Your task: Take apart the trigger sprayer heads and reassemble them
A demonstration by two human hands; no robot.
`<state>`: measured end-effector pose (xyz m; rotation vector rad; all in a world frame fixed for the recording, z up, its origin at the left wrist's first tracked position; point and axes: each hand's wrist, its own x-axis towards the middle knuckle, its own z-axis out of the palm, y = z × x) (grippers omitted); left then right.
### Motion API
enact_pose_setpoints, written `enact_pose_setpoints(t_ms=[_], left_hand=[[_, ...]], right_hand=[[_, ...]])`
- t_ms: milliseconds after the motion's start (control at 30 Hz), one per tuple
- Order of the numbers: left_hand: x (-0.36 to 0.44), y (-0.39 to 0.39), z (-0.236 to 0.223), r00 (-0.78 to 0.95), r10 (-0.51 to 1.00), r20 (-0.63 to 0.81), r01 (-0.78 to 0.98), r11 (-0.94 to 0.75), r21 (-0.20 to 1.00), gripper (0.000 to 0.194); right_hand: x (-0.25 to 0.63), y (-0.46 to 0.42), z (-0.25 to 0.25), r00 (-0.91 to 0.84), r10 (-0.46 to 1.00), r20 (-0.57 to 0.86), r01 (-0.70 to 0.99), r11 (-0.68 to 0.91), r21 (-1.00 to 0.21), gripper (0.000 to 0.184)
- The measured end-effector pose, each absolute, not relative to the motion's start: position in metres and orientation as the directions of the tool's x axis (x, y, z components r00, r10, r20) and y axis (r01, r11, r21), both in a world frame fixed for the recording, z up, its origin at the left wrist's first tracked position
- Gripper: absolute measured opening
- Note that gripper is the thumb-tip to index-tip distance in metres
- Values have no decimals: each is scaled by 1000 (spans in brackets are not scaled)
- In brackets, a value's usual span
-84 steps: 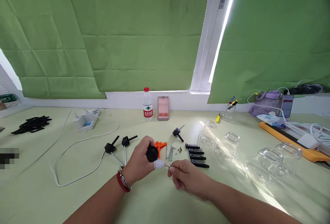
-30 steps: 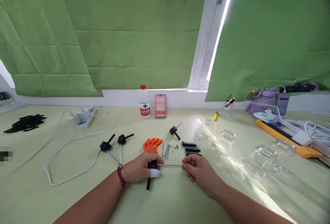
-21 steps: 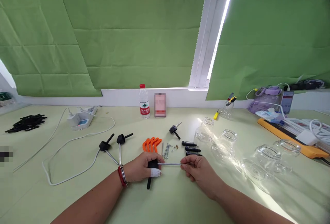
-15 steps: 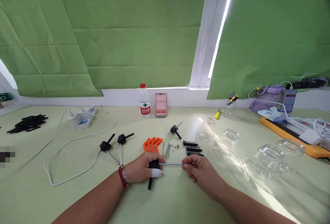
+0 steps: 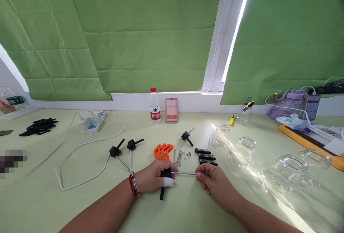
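Note:
My left hand (image 5: 158, 176) is closed round a black knob-like part (image 5: 166, 173) with a metal rod (image 5: 185, 173) and a short black arm pointing toward me. White tape wraps the left thumb. Pinched in the fingertips of my right hand (image 5: 211, 180) is the rod's far end, held level just over the table. Beyond the left hand lie several orange curved pieces (image 5: 163, 150). Loose screws (image 5: 178, 157) and tiny metal bits rest beside them. Several black pieces with springs (image 5: 206, 156) are just past the right hand.
Similar black parts with rods (image 5: 115, 151) lie at left and behind the hands. Several clear glass jars (image 5: 242, 150) stand at right. A water bottle (image 5: 155, 106) and pink box (image 5: 171, 110) are at the back. A white cable (image 5: 91, 141) loops across the left table.
The camera has turned slightly left, so everything appears shifted right. Both hands keep the same hold on the black part and its rod.

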<state>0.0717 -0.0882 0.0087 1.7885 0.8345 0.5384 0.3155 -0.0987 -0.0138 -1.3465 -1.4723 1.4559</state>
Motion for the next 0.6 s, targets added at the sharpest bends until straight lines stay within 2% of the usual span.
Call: enact_pose_setpoints(t_ms=[233,433,600], left_hand=[[73,-91,8,663,749,-11,252,-209,945,29],[73,-92,4,657,754,-3,227,-194,954,32],[73,-92,6,659,752,0,208,-183,961,33]], right_hand=[[316,-99,-20,-265,953,-148,340,-52,-939,20],[317,-98,-22,-267,958,-102,494,46,-868,34],[315,-99,-19,-287,955,-72,533,97,-841,40]])
